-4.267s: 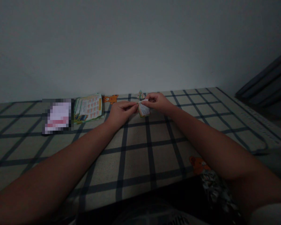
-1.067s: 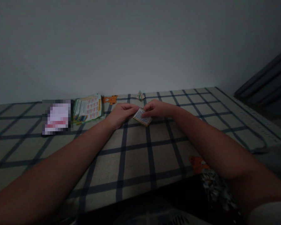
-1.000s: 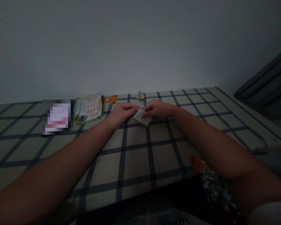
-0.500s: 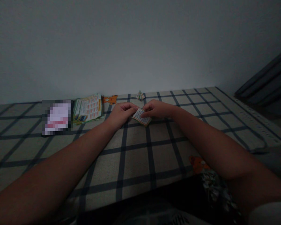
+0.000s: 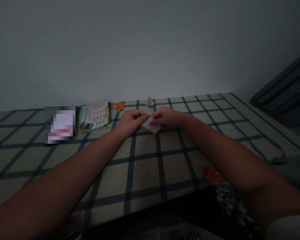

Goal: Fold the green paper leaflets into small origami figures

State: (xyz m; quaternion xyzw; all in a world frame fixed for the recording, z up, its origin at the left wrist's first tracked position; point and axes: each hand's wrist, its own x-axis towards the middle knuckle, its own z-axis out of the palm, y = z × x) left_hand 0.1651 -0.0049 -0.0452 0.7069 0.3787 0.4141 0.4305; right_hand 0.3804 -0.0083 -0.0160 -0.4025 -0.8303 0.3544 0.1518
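Note:
A small folded piece of printed paper (image 5: 152, 128) lies between my hands on the checked cloth. My left hand (image 5: 133, 120) is closed on its upper left corner, the thumb lying along the edge. From the right, my right hand (image 5: 166, 116) pinches the same paper, thumb on its printed face and fingertips curled at the far edge. The fingers behind the paper are partly hidden. Just beyond the hands stands a small folded paper piece (image 5: 150, 102), with nothing touching it.
On the left lie a stack of printed leaflets (image 5: 96, 115) and a pixel-blurred pinkish object (image 5: 62, 125). A pale wall (image 5: 150, 50) rises behind the checked cloth (image 5: 145, 173). Grey curtain-like fabric (image 5: 287, 83) hangs at right. Crumpled-looking pieces (image 5: 227, 196) sit by my right forearm.
My left thumb has slid slightly to the right over the folded paper's upper corner. My right hand and the paper stay almost where they were.

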